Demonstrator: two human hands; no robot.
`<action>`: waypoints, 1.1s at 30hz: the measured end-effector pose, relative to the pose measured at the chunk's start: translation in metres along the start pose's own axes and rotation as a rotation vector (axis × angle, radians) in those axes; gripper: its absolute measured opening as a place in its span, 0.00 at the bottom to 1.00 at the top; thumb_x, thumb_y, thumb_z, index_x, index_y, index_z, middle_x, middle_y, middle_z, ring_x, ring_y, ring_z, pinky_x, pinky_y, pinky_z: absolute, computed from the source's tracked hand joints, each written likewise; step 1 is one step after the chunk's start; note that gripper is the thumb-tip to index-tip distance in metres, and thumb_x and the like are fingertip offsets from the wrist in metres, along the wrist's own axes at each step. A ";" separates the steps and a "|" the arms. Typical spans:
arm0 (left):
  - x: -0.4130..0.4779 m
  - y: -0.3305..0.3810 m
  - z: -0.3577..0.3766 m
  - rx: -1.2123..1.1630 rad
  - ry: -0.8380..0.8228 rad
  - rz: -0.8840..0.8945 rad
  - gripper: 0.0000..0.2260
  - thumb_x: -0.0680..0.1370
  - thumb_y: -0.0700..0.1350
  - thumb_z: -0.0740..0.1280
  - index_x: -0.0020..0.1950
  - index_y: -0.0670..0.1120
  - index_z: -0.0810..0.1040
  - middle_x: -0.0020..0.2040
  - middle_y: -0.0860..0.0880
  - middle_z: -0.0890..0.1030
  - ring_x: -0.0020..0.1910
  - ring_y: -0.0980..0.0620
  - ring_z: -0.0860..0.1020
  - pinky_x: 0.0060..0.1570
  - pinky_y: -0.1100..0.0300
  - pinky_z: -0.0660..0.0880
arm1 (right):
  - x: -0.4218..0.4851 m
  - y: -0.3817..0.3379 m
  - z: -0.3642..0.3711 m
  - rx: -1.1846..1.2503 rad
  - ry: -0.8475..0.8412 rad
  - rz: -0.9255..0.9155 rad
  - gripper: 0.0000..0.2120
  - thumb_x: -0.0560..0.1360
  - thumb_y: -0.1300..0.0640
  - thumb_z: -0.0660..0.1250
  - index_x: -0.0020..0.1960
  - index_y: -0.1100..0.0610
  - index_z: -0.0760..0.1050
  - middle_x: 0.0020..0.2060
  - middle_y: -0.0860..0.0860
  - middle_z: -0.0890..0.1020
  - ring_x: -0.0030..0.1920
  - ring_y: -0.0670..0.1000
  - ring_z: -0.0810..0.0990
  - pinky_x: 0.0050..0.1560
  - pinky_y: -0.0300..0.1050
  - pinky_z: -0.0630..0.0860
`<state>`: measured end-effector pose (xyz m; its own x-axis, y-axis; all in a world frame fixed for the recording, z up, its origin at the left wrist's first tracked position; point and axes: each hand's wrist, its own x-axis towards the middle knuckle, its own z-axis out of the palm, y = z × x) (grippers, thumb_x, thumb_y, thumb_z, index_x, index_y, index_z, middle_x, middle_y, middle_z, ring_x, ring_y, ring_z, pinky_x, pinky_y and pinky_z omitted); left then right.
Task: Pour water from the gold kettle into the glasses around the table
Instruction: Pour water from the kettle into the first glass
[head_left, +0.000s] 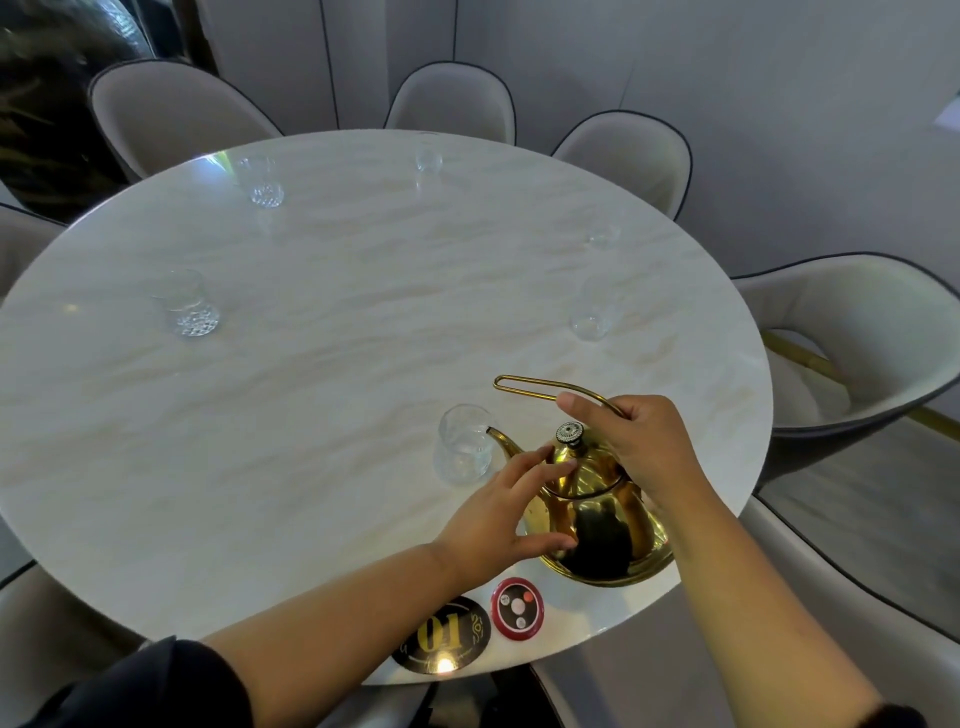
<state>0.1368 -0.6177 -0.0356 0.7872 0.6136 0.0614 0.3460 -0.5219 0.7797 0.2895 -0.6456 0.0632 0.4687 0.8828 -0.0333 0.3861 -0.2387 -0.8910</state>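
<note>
Gold kettle (597, 525) at the near edge of the round marble counter (311, 338), right hand (639, 447) gripping its wire handle, left hand (504, 514) spread against the kettle's body, spout just beside the nearest glass (462, 444), other glasses spaced around the rim.

soft even light | glare on table (218, 161) rim | edges bowed | glasses blurry

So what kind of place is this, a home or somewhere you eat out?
Most likely a restaurant's private dining room: a big round marble table ringed by matching upholstered chairs, a numbered "01" table disc, and a push-button call device beside it.
</note>
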 end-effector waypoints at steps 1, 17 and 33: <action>0.000 0.000 0.000 -0.003 -0.001 0.000 0.30 0.74 0.58 0.67 0.71 0.63 0.55 0.76 0.55 0.55 0.71 0.54 0.63 0.63 0.70 0.60 | 0.000 0.000 0.000 0.005 0.000 0.000 0.26 0.69 0.45 0.73 0.23 0.54 0.64 0.15 0.44 0.64 0.21 0.44 0.63 0.31 0.42 0.66; 0.000 0.004 0.000 -0.011 -0.002 -0.012 0.31 0.74 0.58 0.67 0.73 0.60 0.56 0.76 0.55 0.55 0.72 0.53 0.63 0.64 0.67 0.60 | 0.001 -0.003 -0.001 -0.029 0.001 0.013 0.25 0.69 0.44 0.73 0.24 0.56 0.65 0.15 0.44 0.64 0.23 0.46 0.64 0.31 0.41 0.66; 0.000 0.005 -0.001 -0.027 -0.005 -0.028 0.31 0.73 0.58 0.68 0.73 0.58 0.58 0.76 0.55 0.56 0.72 0.54 0.64 0.64 0.67 0.61 | 0.001 -0.007 0.000 -0.079 -0.005 0.011 0.25 0.69 0.43 0.73 0.25 0.57 0.67 0.18 0.46 0.65 0.24 0.47 0.65 0.30 0.40 0.66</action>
<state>0.1377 -0.6200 -0.0314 0.7801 0.6247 0.0360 0.3540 -0.4880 0.7979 0.2872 -0.6432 0.0692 0.4691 0.8819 -0.0458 0.4424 -0.2796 -0.8521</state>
